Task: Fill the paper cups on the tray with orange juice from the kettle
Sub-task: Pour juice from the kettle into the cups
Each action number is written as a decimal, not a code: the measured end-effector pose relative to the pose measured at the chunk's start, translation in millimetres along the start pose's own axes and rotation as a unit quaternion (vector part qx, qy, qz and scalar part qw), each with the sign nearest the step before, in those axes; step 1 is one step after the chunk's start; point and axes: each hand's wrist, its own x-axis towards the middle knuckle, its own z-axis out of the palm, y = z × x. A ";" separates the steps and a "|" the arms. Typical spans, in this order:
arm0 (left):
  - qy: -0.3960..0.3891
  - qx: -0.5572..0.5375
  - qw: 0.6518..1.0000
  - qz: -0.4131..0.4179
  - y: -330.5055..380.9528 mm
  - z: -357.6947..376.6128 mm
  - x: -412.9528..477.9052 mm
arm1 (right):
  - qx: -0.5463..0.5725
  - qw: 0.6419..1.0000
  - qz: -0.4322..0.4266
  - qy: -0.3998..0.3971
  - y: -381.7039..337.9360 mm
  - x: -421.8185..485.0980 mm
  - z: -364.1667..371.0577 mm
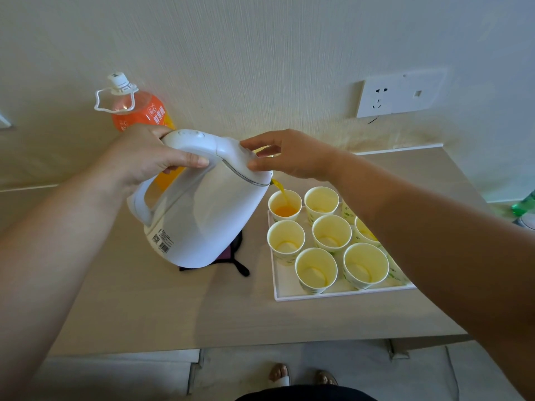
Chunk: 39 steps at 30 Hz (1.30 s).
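Fingers (162, 134) of the left hand (144, 160) are clamped round the handle (140, 205) of the white kettle (202, 215), with the thumb laid along the top of the grip. The kettle is held off the counter (173, 308) and tipped to the right, its spout over the tray's back-left corner. The right hand (292, 157) reaches across from the right. Its fingers (257, 143) are apart and lightly bent, and the tips rest on the kettle's lid (237, 157) without gripping it.

A thin stream of orange juice (282, 192) runs from the spout into the back-left paper cup (285, 204), which holds a shallow orange pool at its bottom. The other cups (331, 231) stand upright in rows on the white tray (333, 295). Those in plain view show pale bottoms. The right-hand column is partly hidden behind the right forearm, so its contents cannot be told. The tray lies on the right half of the counter, between the back and front edges.

Below the raised kettle a dark pad (236, 256) (purple, with a black tab) lies on the counter. At the back edge, left of the kettle and against the wall, stands an orange drink bottle (139, 111) with a white cap and carry loop. A white wall socket (401, 94) sits above the counter's back-right corner.
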 end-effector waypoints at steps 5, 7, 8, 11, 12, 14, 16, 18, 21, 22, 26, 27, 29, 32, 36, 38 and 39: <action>-0.001 0.017 1.000 0.001 -3.7 -0.9 4.6 | -0.002 1.000 -0.002 -0.002 -1.1 0.5 0.5; 0.000 0.027 1.000 0.000 -3.5 -1.5 4.7 | 0.000 1.000 -0.002 0.000 -1.0 0.7 0.5; 0.000 0.029 1.000 -0.001 -2.6 -2.1 4.2 | 0.002 1.000 -0.003 0.001 -1.1 0.8 0.6; 0.002 0.025 1.000 0.003 -0.5 -3.3 3.4 | 0.009 1.000 -0.004 0.002 -1.5 1.2 0.7; 0.001 0.025 1.000 0.005 0.4 -3.6 3.0 | 0.010 1.000 -0.005 0.003 -1.6 1.5 0.7; -0.001 0.026 1.000 0.003 2.2 -4.4 3.0 | 0.010 1.000 -0.006 0.004 -1.9 2.2 0.9; 0.001 0.021 1.000 -0.001 4.0 -5.8 2.8 | 0.010 1.000 -0.005 0.005 -2.0 2.5 1.0; 0.003 0.012 1.000 -0.002 6.4 -7.2 0.8 | 0.008 1.000 -0.006 0.007 -2.1 2.6 0.8; -0.001 0.015 1.000 -0.009 7.9 -7.6 -0.9 | 0.009 1.000 -0.006 0.008 -2.9 2.4 0.8; -0.001 0.015 1.000 -0.010 8.4 -7.5 -0.5 | 0.009 1.000 -0.006 0.007 -3.2 2.6 0.6; 0.023 0.030 0.999 -0.005 10.1 -5.6 1.7 | 0.008 1.000 -0.007 0.007 -4.0 2.3 0.0; 0.026 0.034 0.999 -0.005 10.3 -5.8 2.1 | 0.008 1.000 -0.008 0.008 -4.2 2.4 -0.1; 0.028 0.040 0.999 -0.002 12.0 -6.2 1.2 | 0.005 1.000 -0.009 0.009 -4.7 2.5 -0.3; 0.032 0.043 0.999 0.004 12.9 -6.8 1.6 | -0.006 1.000 -0.013 0.010 -5.9 2.5 -1.2; 0.032 0.042 0.999 -0.002 14.2 -8.9 2.2 | -0.006 1.000 -0.010 0.012 -6.8 2.6 -1.6; 0.028 0.041 0.999 -0.002 14.6 -9.4 1.7 | -0.005 1.000 -0.011 0.012 -7.6 3.0 -1.6; 0.026 0.040 0.999 -0.001 14.9 -9.5 1.3 | -0.005 1.000 -0.011 0.011 -8.0 3.0 -1.7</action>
